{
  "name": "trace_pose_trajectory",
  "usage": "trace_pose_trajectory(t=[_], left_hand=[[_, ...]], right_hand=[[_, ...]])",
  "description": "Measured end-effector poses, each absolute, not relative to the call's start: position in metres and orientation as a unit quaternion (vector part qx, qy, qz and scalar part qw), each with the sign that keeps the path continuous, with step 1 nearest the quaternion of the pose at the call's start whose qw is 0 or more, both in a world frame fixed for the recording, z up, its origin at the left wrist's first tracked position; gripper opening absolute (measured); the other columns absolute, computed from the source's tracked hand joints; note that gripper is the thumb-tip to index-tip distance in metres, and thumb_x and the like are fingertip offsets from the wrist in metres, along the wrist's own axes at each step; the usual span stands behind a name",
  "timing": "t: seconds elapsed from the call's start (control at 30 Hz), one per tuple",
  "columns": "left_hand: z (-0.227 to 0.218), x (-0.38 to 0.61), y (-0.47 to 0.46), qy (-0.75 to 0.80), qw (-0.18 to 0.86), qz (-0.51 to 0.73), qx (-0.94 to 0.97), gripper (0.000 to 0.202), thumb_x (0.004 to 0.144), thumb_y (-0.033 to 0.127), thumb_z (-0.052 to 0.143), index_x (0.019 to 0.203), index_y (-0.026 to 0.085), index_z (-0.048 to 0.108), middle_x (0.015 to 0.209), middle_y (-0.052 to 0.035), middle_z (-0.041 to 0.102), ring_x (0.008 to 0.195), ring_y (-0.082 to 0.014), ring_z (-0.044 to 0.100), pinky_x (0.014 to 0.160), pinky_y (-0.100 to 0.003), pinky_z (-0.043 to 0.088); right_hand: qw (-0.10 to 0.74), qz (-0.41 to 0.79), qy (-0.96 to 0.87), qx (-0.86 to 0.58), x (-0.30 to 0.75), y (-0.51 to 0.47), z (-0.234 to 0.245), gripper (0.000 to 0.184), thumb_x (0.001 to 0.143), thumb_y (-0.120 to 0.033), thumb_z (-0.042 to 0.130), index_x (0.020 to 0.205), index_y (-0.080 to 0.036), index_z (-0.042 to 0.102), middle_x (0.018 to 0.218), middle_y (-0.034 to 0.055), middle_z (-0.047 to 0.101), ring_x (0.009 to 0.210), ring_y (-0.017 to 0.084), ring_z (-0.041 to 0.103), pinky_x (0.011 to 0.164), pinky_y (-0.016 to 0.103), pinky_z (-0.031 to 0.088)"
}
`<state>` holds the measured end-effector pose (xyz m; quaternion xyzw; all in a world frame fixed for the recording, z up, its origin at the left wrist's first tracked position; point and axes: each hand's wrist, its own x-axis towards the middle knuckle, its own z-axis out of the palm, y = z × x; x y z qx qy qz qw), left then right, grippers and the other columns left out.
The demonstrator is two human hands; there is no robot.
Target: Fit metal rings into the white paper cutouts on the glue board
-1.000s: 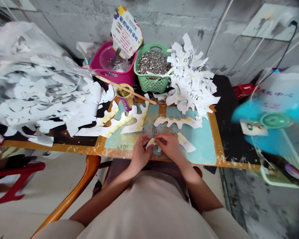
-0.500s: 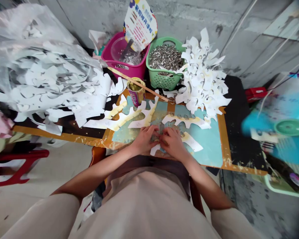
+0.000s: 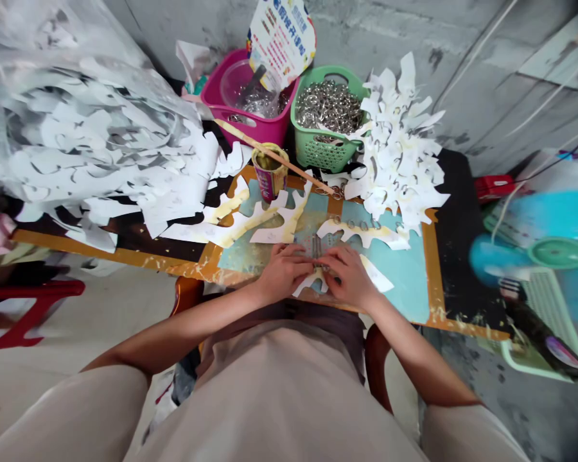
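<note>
My left hand and my right hand meet over a white paper cutout lying on the blue work mat at the table's near edge. Both hands have their fingers curled and pinched on the cutout, with a small metal piece just beyond the fingertips. More white cutouts with metal rings on them lie on the mat behind my hands. A glue tin with a stick across it stands at the mat's far left corner.
A green basket of metal rings and a pink basket stand against the wall. Finished cutouts pile up right of the green basket; a big heap of paper scraps fills the left. A blue fan runs at right. A red stool stands at the left.
The view has swung a little to the left and down. My hands have stayed together on the cutout, shifting it slightly on the mat.
</note>
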<state>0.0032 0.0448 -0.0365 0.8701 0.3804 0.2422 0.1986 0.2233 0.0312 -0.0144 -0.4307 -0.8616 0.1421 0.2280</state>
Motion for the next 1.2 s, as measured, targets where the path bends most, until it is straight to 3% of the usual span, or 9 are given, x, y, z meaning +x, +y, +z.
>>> trace_pose_trajectory(t=[0.13, 0.33, 0.53, 0.63, 0.73, 0.87, 1.03, 1.2], left_hand=[[-0.036, 0.003, 0.042, 0.365, 0.176, 0.237, 0.883, 0.025, 0.098, 0.024, 0.051, 0.091, 0.029, 0.074, 0.112, -0.001, 0.075, 0.12, -0.0275, 0.055, 0.099, -0.047, 0.027], [-0.035, 0.003, 0.041, 0.368, 0.214, 0.264, 0.866, 0.022, 0.096, 0.025, 0.055, 0.087, 0.029, 0.075, 0.111, -0.0023, 0.076, 0.122, -0.0282, 0.056, 0.101, -0.048, 0.027], [-0.037, 0.001, 0.043, 0.39, 0.252, 0.284, 0.839, 0.019, 0.091, 0.025, 0.06, 0.081, 0.028, 0.075, 0.105, -0.0033, 0.077, 0.121, -0.0289, 0.056, 0.103, -0.05, 0.028], [-0.037, 0.001, 0.043, 0.378, 0.247, 0.281, 0.847, 0.021, 0.092, 0.025, 0.057, 0.084, 0.029, 0.076, 0.106, -0.0037, 0.076, 0.124, -0.03, 0.054, 0.102, -0.05, 0.029], [-0.036, 0.001, 0.041, 0.373, 0.198, 0.274, 0.864, 0.02, 0.093, 0.024, 0.058, 0.087, 0.03, 0.076, 0.12, -0.0043, 0.071, 0.124, -0.0307, 0.051, 0.099, -0.049, 0.029], [-0.036, 0.0, 0.038, 0.372, 0.131, 0.274, 0.877, 0.02, 0.092, 0.023, 0.06, 0.086, 0.03, 0.077, 0.131, -0.0057, 0.064, 0.121, -0.0293, 0.051, 0.097, -0.046, 0.029], [-0.036, 0.0, 0.039, 0.363, 0.128, 0.277, 0.88, 0.021, 0.093, 0.021, 0.058, 0.09, 0.03, 0.077, 0.119, -0.0045, 0.069, 0.117, -0.0252, 0.055, 0.099, -0.043, 0.027], [-0.038, 0.0, 0.042, 0.352, 0.161, 0.267, 0.883, 0.021, 0.094, 0.022, 0.057, 0.093, 0.031, 0.076, 0.111, -0.0025, 0.074, 0.119, -0.0271, 0.056, 0.099, -0.046, 0.025]], right_hand=[[0.174, 0.129, -0.903, -0.371, 0.22, 0.044, -0.016, 0.016, 0.093, -0.019, 0.055, 0.094, -0.022, 0.071, 0.096, 0.0059, 0.065, 0.093, 0.023, 0.053, 0.081, 0.039, 0.037], [0.149, 0.114, -0.934, -0.303, 0.222, 0.058, -0.017, 0.023, 0.098, -0.024, 0.051, 0.086, -0.023, 0.071, 0.086, 0.0036, 0.07, 0.088, 0.021, 0.055, 0.083, 0.04, 0.035], [0.178, 0.114, -0.918, -0.335, 0.228, 0.028, -0.021, 0.024, 0.095, -0.015, 0.047, 0.092, -0.023, 0.07, 0.089, 0.0042, 0.067, 0.087, 0.021, 0.058, 0.096, 0.046, 0.034], [0.208, 0.114, -0.892, -0.385, 0.235, 0.02, -0.015, 0.02, 0.094, -0.025, 0.054, 0.108, -0.025, 0.068, 0.102, 0.0066, 0.065, 0.094, 0.024, 0.057, 0.092, 0.045, 0.039], [0.219, 0.112, -0.883, -0.4, 0.238, 0.027, -0.008, 0.03, 0.091, -0.028, 0.06, 0.121, -0.024, 0.065, 0.111, 0.0108, 0.063, 0.105, 0.028, 0.053, 0.09, 0.045, 0.042], [0.194, 0.151, -0.91, -0.333, 0.231, 0.047, -0.009, 0.027, 0.092, -0.013, 0.051, 0.107, -0.025, 0.069, 0.11, 0.0079, 0.068, 0.108, 0.026, 0.054, 0.093, 0.044, 0.043], [0.198, 0.209, -0.906, -0.31, 0.224, 0.059, -0.019, 0.023, 0.091, -0.016, 0.054, 0.109, -0.023, 0.067, 0.096, 0.0083, 0.069, 0.097, 0.024, 0.059, 0.081, 0.037, 0.049], [0.164, 0.202, -0.913, -0.314, 0.221, 0.06, -0.022, 0.021, 0.096, -0.021, 0.048, 0.107, -0.023, 0.066, 0.09, 0.0064, 0.067, 0.087, 0.021, 0.06, 0.077, 0.033, 0.05]])
